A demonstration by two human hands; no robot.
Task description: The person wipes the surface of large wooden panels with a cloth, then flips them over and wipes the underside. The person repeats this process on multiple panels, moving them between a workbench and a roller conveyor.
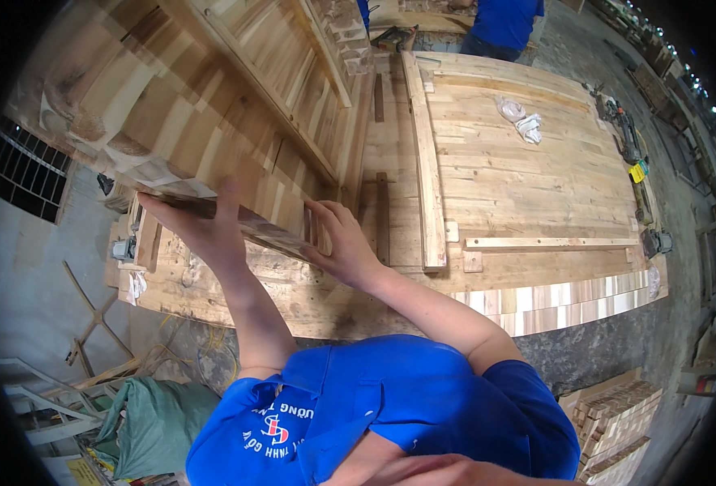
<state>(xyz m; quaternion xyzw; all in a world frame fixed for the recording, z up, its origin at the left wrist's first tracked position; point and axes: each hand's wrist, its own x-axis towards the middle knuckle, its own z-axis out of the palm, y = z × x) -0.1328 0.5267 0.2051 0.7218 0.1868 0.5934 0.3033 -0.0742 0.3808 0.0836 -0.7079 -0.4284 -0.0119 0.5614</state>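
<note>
A large wooden panel [188, 113] of glued strips, with battens across its face, stands tilted on edge at the left of the workbench. My left hand [208, 231] grips its near edge, thumb against the face and fingers at the edge; this hand is slightly blurred. Further right along the same edge, my right hand [343, 243] holds the panel near its corner. Some fingers are hidden behind the wood.
Another battened panel [528, 186] lies flat on the bench [212, 287], with crumpled white cloths [526, 125] on it. Power tools [629, 134] line the right edge. A person in blue [500, 28] is beyond the bench. A green sack [159, 421] and stacked wood blocks [617, 421] stand on the floor.
</note>
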